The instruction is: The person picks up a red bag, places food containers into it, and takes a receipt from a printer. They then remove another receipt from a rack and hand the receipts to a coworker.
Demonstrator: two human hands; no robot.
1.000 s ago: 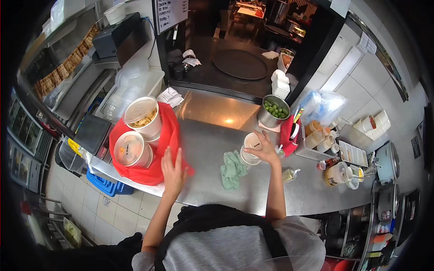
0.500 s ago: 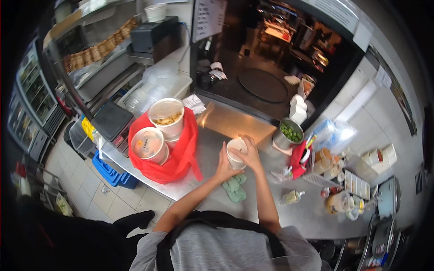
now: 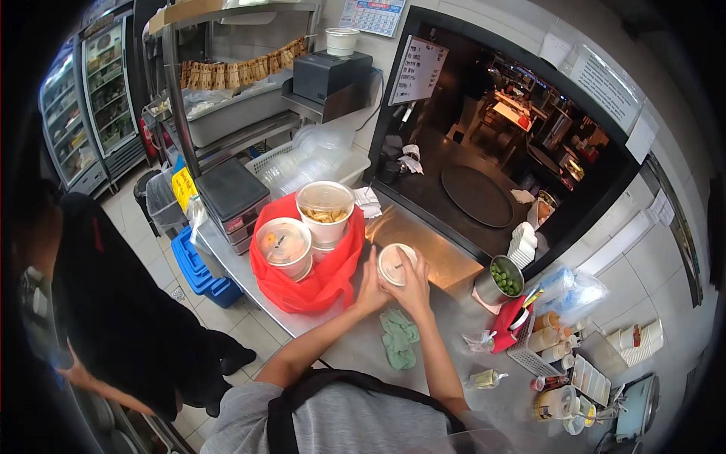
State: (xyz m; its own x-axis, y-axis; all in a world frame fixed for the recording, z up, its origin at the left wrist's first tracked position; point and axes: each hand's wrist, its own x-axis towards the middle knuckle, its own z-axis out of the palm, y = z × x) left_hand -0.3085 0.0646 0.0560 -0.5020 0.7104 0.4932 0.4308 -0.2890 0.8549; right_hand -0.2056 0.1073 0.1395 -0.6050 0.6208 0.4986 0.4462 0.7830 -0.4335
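Both my hands are on a small white tub (image 3: 394, 259) with a lid, above the steel counter. My left hand (image 3: 371, 288) curls round its left side. My right hand (image 3: 411, 287) grips the near right side, its fingers reaching over the lid. Dark marks show on the lid, too small to read. Left of my hands, a red bag (image 3: 337, 274) is open around a lidded tub with a marked top (image 3: 284, 244) and a lidded tub of yellowish crisp pieces (image 3: 326, 214). Part of another tub shows beneath. A crumpled green cloth (image 3: 398, 338) lies just below my hands.
A metal pot of green limes (image 3: 498, 279) stands right of my hands, by the serving hatch with a round black tray (image 3: 476, 196). Farther right are a basket of sauce bottles (image 3: 529, 349) and a small bottle (image 3: 485, 378). A person in black (image 3: 125, 303) stands at left.
My view has swung, so the counter things sit lower and further right. Both hands stay on the tub, and my right fingers now lie over its lid. More of the person at left shows.
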